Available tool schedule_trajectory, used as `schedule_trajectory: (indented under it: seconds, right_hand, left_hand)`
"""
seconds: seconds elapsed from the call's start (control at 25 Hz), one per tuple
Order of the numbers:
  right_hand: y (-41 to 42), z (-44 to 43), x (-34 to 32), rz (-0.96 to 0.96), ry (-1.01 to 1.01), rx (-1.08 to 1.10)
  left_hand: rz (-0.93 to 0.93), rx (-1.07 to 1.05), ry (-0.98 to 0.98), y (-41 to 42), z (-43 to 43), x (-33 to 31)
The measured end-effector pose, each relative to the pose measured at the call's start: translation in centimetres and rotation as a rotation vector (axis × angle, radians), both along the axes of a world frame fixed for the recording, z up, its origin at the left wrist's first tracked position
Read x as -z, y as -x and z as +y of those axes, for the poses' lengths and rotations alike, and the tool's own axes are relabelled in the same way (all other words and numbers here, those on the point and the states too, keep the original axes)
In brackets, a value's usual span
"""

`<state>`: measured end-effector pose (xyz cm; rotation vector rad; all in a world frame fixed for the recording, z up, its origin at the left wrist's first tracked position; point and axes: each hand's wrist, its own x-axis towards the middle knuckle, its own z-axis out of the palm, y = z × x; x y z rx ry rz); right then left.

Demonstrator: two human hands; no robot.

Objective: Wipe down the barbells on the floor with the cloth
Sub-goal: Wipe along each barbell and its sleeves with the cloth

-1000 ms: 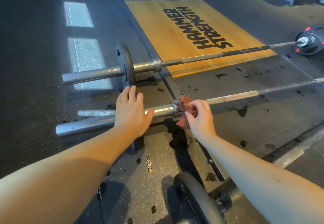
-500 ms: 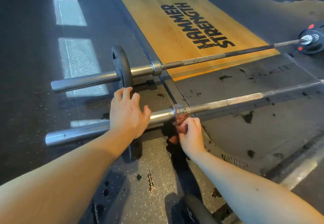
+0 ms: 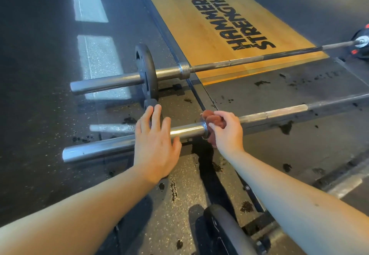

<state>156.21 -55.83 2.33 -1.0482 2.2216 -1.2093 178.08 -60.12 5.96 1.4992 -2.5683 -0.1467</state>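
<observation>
**Supervisor:** Report cloth position.

**Operator:** I read the cloth (image 3: 212,119) bunched against the collar of the near barbell (image 3: 99,147), where sleeve meets shaft. The right hand (image 3: 227,133) grips it: fingers curled round the fabric, which shows past the fingertips and below the palm.

**Supervisor:** Left hand?

**Operator:** The left hand (image 3: 154,147) lies over the sleeve, just left of the collar, fingers straight and slightly spread, holding nothing. Palm contact with the sleeve: I cannot tell.

**Supervisor:** Second bar?

**Operator:** The far barbell (image 3: 111,82) lies beyond, roughly parallel, carrying a black plate (image 3: 146,71); its shaft crosses the wooden platform (image 3: 199,25)
</observation>
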Motion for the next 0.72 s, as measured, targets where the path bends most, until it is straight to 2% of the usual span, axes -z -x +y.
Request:
schedule_trajectory:
  seconds: [0.12, 0.24, 0.36, 0.52, 0.6, 0.72]
  right_hand:
    - [0.2, -1.7, -1.1, 0.076, -0.129, -0.061]
    - [0.4, -1.4, -2.6, 0.117, -0.283, -0.178]
    - [0.8, 1.5, -3.1, 0.163, -0.365, -0.274]
    - [1.1, 0.5, -3.1, 0.217, -0.399, -0.252]
    - [0.5, -2.0, -3.0, 0.178, -0.450, -0.274]
    - [-0.7, -5.2, -2.2, 0.167, -0.620, -0.333]
  left_hand:
    - [-0.099, 0.090, 0.022, -0.9, 0.6, -1.4]
    - [0.067, 0.027, -0.030, 1.3, -3.8, -3.3]
    - [0.073, -0.068, -0.028, 2.3, -5.3, -1.8]
    - [0.042, -0.018, 0.028, 1.8, -2.8, -0.7]
    - [0.036, 0.000, 0.032, 1.4, -1.4, -1.0]
    - [0.031, 0.014, 0.039, 0.9, 1.2, -1.5]
